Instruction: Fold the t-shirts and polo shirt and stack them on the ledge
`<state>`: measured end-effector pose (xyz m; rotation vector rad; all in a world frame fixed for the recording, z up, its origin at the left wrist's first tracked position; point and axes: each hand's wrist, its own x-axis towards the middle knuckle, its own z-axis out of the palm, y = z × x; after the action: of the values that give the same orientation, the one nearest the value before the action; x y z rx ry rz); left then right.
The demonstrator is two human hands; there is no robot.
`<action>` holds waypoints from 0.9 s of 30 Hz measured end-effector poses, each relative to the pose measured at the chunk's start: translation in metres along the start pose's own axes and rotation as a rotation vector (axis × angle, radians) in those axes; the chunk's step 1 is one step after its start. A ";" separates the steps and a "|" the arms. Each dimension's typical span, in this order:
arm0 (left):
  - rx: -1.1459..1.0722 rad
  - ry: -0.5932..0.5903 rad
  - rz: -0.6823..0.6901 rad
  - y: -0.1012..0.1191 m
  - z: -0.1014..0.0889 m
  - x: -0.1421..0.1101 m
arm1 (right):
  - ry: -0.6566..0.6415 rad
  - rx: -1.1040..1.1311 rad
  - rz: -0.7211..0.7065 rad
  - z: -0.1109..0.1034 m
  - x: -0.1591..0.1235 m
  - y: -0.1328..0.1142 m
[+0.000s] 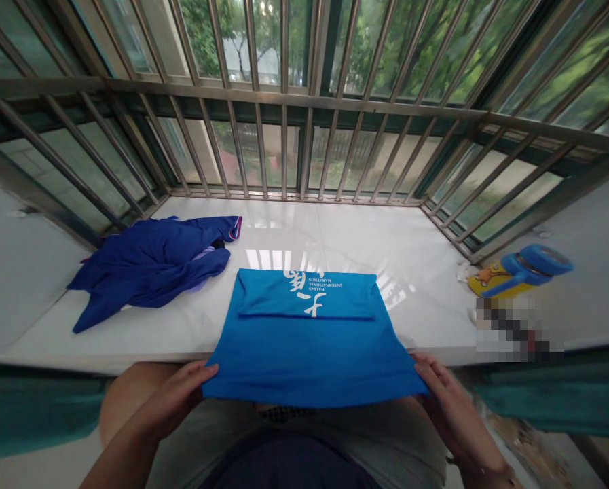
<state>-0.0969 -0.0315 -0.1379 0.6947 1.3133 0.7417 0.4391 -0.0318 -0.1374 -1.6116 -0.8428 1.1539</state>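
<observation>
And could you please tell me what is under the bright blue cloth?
The far part of the cloth lies on the white sill; its near part reaches over the lap. Anything else directly beneath is covered and cannot be seen.

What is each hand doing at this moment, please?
Left hand: closed, pinching the near left corner of the blue cloth.
Right hand: closed, pinching its near right corner.
</observation>
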 end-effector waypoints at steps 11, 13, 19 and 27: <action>-0.624 0.091 0.123 0.081 0.023 0.081 | -0.103 0.506 0.060 0.044 0.104 -0.069; -0.640 0.092 0.161 0.096 0.025 0.098 | -0.098 0.546 0.078 0.055 0.126 -0.076; -0.593 0.144 0.199 0.118 0.036 0.148 | -0.074 0.532 0.095 0.085 0.176 -0.076; 0.170 0.359 0.504 0.085 0.037 0.181 | 0.092 -0.115 -0.304 0.103 0.190 -0.034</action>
<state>-0.0491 0.1633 -0.1702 1.0880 1.5571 1.2114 0.4011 0.1808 -0.1721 -1.5514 -1.0674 0.8248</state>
